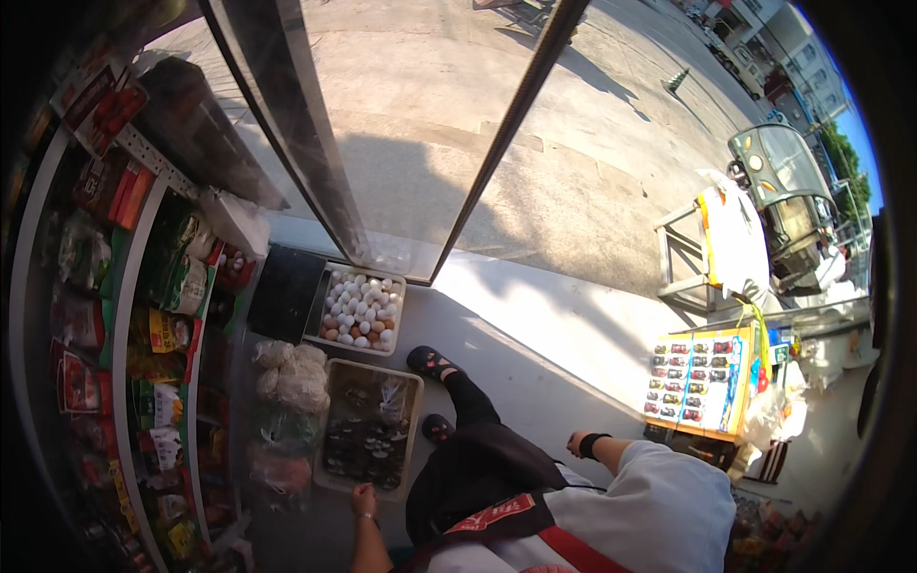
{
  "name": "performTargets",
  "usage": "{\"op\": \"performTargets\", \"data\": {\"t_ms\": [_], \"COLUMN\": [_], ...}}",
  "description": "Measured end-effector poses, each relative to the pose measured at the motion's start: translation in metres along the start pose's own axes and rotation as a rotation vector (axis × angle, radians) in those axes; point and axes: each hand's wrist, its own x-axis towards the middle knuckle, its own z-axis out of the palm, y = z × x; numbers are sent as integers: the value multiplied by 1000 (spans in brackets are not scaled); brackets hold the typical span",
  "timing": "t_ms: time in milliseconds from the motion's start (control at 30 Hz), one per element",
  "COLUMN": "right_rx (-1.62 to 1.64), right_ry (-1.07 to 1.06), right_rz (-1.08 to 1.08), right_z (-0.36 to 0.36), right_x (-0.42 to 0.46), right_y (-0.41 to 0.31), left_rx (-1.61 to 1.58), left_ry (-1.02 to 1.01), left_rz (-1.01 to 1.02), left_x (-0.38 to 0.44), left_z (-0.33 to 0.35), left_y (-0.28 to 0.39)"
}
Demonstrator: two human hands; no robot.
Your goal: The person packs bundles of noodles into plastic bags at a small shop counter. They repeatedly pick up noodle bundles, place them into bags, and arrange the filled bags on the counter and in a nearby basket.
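My left hand point(363, 500), with a bracelet at its wrist, hangs near the lower edge of a shallow bin point(415, 408) that holds dark items and a clear plastic bag. Its fingers are curled, and nothing shows in them. On the other side of my body is my right hand point(579, 443), a black band around the wrist. Its fingers look loosely curled, too small to tell whether they hold anything. A tray point(396, 322) of white and brown eggs point(362, 309) stands beyond the bin, beside a black lid or panel point(285, 290).
Shelves point(136, 301) of packaged goods line the left side. Bagged goods point(286, 437) lie beside the bin. A glass door point(494, 136) stands ahead. At the right are a display board point(698, 383) of small items, a metal frame point(677, 251) and a three-wheeled vehicle point(784, 186).
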Motion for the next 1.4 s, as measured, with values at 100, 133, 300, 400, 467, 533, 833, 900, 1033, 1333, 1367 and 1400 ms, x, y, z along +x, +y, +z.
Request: {"op": "performTargets", "data": {"t_ms": [100,133,300,400,467,533,833,900,1033,1333,1367,1400], "right_rx": [154,216,528,1037,1178,1219,1471,1622,1720,1764,1795,1811], "right_ry": [41,154,441,408,390,475,673,646,813,954,936,905], "right_rz": [-186,-279,-461,-421,-386,-285,249,256,132,-7,14,32], "right_z": [38,50,89,124,160,218,424,429,422,335,343,337], "right_x": [-35,-29,-91,-127,-133,-112,-77,-87,-58,-54,-51,-61], "right_y": [17,29,124,210,273,342,609,652,709,856,867,888], "left_rx": [148,283,483,591,533,641,1046,1188,1305,934,844,810], "left_ry": [-142,-181,-416,-461,-544,-611,-894,-951,-1163,-1676,-1766,-1817], "left_rz": [11,44,173,293,305,304,377,564,937,1162,1090,1069], "left_x": [-5,16,4,-36,-63,-138,-403,-474,-616,-931,-962,-994], "left_z": [-3,-2,70,155,225,310,623,682,797,1038,1058,1074], "left_y": [-25,-45,-31,-9,-4,8,-131,-166,-210,-309,-327,-344]}}
